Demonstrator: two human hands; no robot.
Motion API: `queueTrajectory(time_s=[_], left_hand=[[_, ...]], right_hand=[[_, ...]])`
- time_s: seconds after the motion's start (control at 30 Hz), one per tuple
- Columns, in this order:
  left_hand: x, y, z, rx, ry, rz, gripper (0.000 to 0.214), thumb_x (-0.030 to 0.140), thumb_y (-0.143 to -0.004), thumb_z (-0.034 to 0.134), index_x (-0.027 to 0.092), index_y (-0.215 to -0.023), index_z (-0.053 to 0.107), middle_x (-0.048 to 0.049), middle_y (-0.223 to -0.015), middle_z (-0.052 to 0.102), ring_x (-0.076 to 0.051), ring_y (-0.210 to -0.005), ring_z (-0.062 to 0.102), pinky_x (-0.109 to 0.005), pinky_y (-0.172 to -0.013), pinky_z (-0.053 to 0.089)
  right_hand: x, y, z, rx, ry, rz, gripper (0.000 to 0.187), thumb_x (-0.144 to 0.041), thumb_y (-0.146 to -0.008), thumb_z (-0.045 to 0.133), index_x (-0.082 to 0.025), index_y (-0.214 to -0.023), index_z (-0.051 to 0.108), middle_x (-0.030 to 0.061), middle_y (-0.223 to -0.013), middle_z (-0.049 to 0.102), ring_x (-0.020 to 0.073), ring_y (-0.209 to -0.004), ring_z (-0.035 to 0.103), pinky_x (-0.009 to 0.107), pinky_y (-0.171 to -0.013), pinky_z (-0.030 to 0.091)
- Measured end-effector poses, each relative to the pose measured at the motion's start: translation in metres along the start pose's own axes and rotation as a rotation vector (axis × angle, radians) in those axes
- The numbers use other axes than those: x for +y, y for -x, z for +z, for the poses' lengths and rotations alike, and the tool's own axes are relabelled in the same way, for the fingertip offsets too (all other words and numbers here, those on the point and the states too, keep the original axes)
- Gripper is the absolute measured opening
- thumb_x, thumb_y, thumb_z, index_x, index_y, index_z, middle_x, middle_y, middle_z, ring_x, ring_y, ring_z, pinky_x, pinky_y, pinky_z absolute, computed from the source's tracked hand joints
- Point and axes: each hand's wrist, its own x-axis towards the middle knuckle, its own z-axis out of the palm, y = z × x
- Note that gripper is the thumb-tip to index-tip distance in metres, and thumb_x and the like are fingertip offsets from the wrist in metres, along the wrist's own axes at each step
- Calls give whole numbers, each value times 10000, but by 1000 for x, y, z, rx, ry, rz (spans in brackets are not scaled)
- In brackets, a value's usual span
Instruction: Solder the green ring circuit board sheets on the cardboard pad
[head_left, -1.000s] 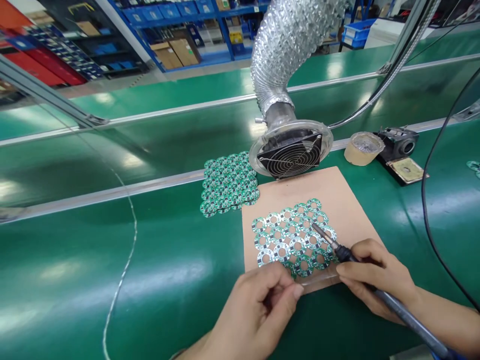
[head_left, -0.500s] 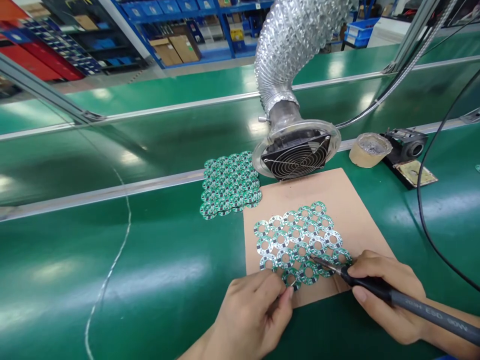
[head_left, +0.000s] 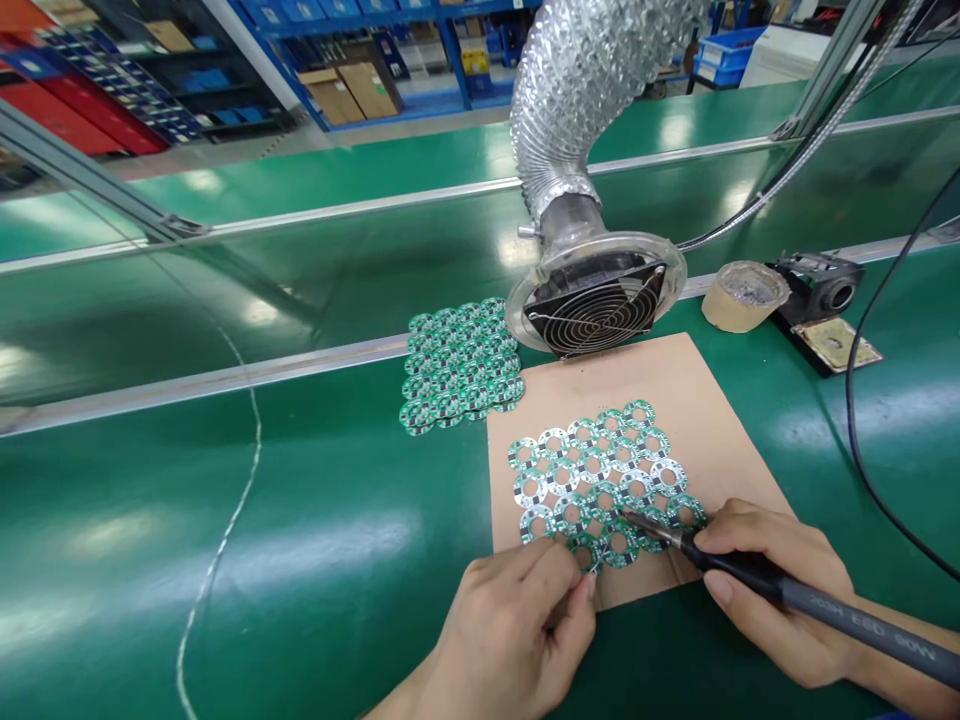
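Observation:
A panel of green ring-shaped circuit boards (head_left: 596, 475) lies on a brown board (head_left: 675, 390) on the green bench. My right hand (head_left: 772, 590) grips a dark soldering iron (head_left: 810, 600), whose tip touches a ring near the panel's front edge. My left hand (head_left: 517, 630) is pinched on a thin solder wire (head_left: 592, 570), its end held at the panel's near edge, close to the iron tip.
A second panel of green ring boards (head_left: 459, 365) lies behind on the left. A foil fume duct with a fan grille (head_left: 596, 305) hangs over the board's far edge. A tape roll (head_left: 744, 295) and an iron stand (head_left: 825, 300) sit at the right. A thin wire (head_left: 217, 540) trails left.
The iron has swung from pointing up across the panel to lying low, its tip now at the panel's front rings. My left hand's solder wire end has come up to the panel edge.

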Motion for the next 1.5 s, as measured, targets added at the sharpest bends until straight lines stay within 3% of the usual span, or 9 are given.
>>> queueTrajectory(time_s=[0.6,1.0,1.5], left_hand=[[-1,-4,4,7,-10,-2,217,122,-841,492,187,-649,416,66,-518,369,-62,-439,333,-209,-424,253],[-6,-10,7,-50,-22,-23,221,150,-855,485,188,-652,407,69,-527,374,-65,-447,320,-221,-432,247],[-5,-15,9,-50,5,15,217,157,-851,495,190,-662,393,69,-540,377,-67,-454,316,-223,-435,244]], right_hand=[[0,0,-1,-3,-5,13,290,-41,-775,529,-163,-1037,554,36,-719,605,148,-583,559,290,-499,457],[-1,-1,-2,6,-12,43,298,-34,-774,531,-166,-1040,558,34,-738,598,141,-583,551,286,-489,449],[0,2,-1,25,62,-55,286,-26,-733,551,-122,-1001,571,38,-705,592,141,-564,554,298,-506,476]])
